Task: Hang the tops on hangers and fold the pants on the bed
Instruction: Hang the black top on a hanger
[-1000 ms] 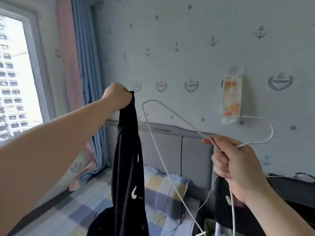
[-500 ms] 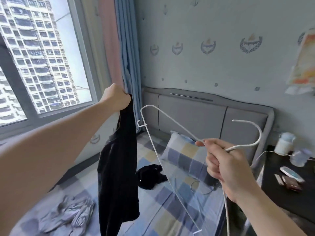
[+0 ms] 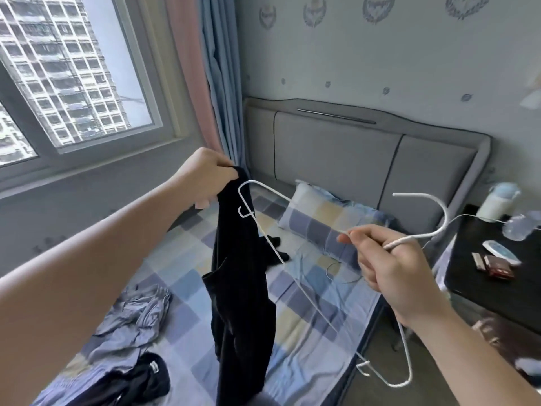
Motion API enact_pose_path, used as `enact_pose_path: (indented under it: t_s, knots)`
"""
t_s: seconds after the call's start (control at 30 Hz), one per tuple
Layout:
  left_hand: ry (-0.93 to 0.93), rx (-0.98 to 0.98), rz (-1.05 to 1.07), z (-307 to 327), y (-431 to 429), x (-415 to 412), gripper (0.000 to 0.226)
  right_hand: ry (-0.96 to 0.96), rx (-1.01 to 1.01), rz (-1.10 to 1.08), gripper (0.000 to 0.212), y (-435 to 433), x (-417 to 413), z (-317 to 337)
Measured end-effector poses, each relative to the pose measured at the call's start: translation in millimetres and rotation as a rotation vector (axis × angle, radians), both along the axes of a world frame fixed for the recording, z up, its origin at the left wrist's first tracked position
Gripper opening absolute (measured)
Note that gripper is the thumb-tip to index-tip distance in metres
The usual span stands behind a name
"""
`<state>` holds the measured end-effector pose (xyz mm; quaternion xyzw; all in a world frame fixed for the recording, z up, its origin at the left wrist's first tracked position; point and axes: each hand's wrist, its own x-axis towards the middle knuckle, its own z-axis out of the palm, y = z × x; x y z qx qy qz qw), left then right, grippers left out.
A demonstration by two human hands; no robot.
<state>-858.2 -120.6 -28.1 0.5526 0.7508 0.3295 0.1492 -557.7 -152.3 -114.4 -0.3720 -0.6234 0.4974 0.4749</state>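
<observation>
My left hand (image 3: 205,174) grips the top edge of a black top (image 3: 240,294), which hangs limp over the bed (image 3: 310,341). My right hand (image 3: 389,262) holds a white wire hanger (image 3: 304,288) at its neck, hook pointing up and right. One hanger shoulder touches the black top just below my left hand. A crumpled grey-blue garment (image 3: 128,320) and a black garment (image 3: 137,382) lie on the checked sheet at lower left. A small black piece (image 3: 275,253) lies near the pillow.
A checked pillow (image 3: 325,221) leans on the grey headboard (image 3: 366,153). A dark bedside table (image 3: 494,265) at right carries a bottle, a cup and small items. A window (image 3: 67,74) and curtains (image 3: 205,83) stand at left.
The view has tipped down and left, showing more of the bed and clothes. The hanger's shoulder has come closer to the black top, now touching it below my left hand.
</observation>
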Motion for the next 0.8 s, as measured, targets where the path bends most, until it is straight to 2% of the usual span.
enact_pose_path:
  t_s: [0.1,0.23,0.4,0.53,0.63,0.8]
  knots:
    - [-0.09,0.027,-0.072,-15,-10,13,0.022,-0.031,0.015,0.006,0.024,-3,11,-8]
    - [-0.096,0.025,-0.102,-32,-19,30,0.024,-0.068,0.048,0.009,0.023,-10,23,-10]
    - [0.027,0.058,-0.216,-42,-33,56,0.024,-0.241,0.139,-0.01,0.021,-16,27,-12]
    - [0.098,0.01,-0.339,-49,-43,85,0.023,-0.303,0.1,0.06,0.021,-13,10,-19]
    - [0.118,-0.046,-0.436,-58,-48,101,0.023,-0.267,0.02,0.082,0.023,-9,-8,-34]
    - [0.144,-0.113,-0.564,-72,-55,100,0.03,-0.058,-0.086,0.052,0.024,-13,-18,-59]
